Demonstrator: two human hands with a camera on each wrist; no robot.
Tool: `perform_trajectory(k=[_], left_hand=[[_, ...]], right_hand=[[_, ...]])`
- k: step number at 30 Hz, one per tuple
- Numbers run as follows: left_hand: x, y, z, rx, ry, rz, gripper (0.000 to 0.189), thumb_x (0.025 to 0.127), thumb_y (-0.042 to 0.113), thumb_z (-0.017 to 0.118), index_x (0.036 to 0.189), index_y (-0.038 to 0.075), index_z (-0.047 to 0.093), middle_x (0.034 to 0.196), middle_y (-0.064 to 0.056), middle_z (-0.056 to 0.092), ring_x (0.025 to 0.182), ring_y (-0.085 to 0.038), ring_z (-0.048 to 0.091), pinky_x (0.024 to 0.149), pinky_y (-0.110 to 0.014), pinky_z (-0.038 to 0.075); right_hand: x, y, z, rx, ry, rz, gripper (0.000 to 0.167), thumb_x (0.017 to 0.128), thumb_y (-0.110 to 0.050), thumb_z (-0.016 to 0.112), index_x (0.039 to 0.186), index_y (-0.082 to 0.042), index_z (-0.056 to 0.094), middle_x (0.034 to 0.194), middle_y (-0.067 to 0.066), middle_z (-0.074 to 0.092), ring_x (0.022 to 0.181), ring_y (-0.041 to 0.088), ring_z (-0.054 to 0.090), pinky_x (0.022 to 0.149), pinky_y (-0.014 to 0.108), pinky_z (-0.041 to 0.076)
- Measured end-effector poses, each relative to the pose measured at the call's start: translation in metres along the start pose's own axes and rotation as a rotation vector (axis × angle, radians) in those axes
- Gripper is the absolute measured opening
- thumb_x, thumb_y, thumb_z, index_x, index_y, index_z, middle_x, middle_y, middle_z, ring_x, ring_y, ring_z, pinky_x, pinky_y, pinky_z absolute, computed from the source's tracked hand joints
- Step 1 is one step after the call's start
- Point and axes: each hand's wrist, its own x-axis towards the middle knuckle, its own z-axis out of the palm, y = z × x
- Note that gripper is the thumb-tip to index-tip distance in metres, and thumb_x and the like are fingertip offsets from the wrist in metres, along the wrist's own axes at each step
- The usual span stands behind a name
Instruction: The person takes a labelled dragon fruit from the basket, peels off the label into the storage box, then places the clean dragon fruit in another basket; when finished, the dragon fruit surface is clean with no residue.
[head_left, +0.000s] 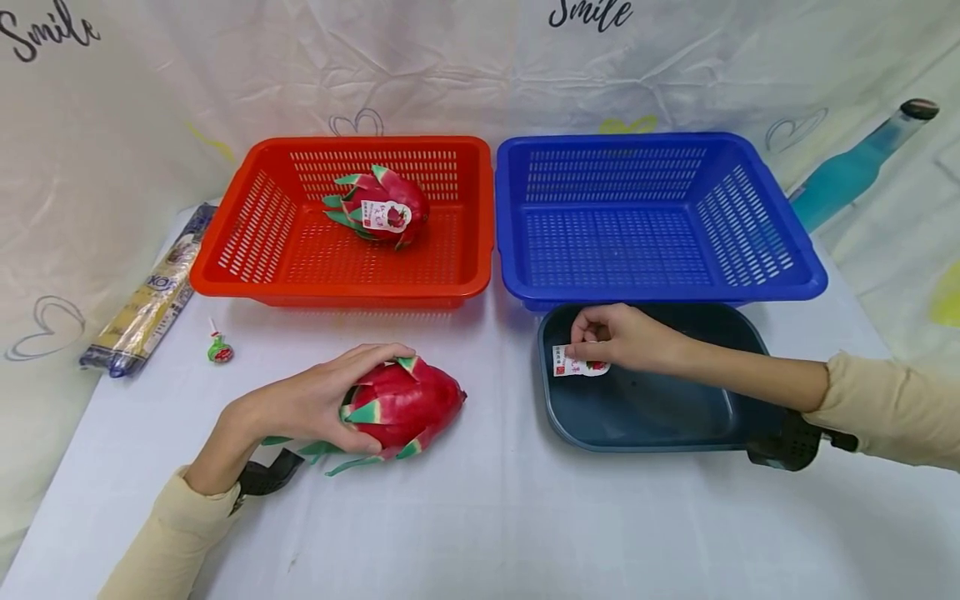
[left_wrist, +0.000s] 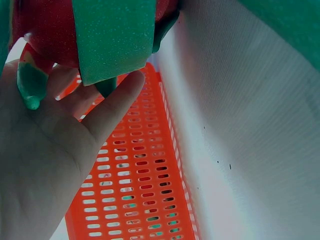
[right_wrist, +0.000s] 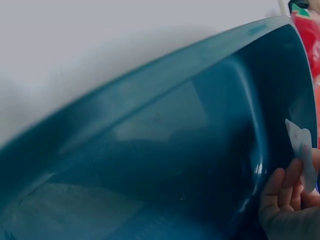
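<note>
My left hand (head_left: 311,400) grips a red dragon fruit (head_left: 423,400) with green-tipped scales, low over the front left of the white table; thumb and fingers lie on either side of its leafy end. In the left wrist view that dragon fruit (left_wrist: 50,37) fills the top. My right hand (head_left: 637,340) pinches a white label sticker (head_left: 564,362) with a red fruit picture, above the left part of a dark teal basin (head_left: 637,440). The right wrist view has the sticker (right_wrist: 298,137) between thumb and fingers, beside the basin's wall.
Behind stand a red basket (head_left: 375,287) holding another dragon fruit (head_left: 408,196) with a label, and a blue basket (head_left: 663,292). At the left lie a yellow and blue packet (head_left: 153,296) and a small wrapped lollipop (head_left: 219,350). A patterned curtain (head_left: 450,67) hangs behind.
</note>
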Motion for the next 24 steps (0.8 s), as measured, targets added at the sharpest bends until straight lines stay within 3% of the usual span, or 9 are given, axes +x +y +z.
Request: perform_trajectory(k=[12,24], left_hand=[[0.0006,0.0011,-0.0006,-0.021,-0.004,-0.013,0.097,0.067,0.038,0.087,0.144,0.039,0.029,0.137,0.009,0.042,0.130,-0.015,0.037,0.081,-0.024,0.055],[0.0010,0.0004,0.0003,-0.014,-0.001,-0.019,0.096,0.067,0.039,0.087,0.144,0.040,0.029,0.137,0.010,0.042,0.129,-0.014,0.038,0.081,-0.024,0.055]], right_hand=[[-0.0009,0.0029,0.0073,-0.106,0.009,-0.016,0.010,0.088,-0.015,0.068,0.089,-0.007,0.062,0.068,-0.002,0.053,0.059,0.007,0.044,0.055,0.022,0.039],[-0.0008,-0.0042,0.0069,-0.295,0.029,-0.181,0.004,0.086,-0.006,0.066,0.090,-0.007,0.064,0.071,-0.005,0.059,0.066,0.006,0.048,0.059,0.021,0.043]])
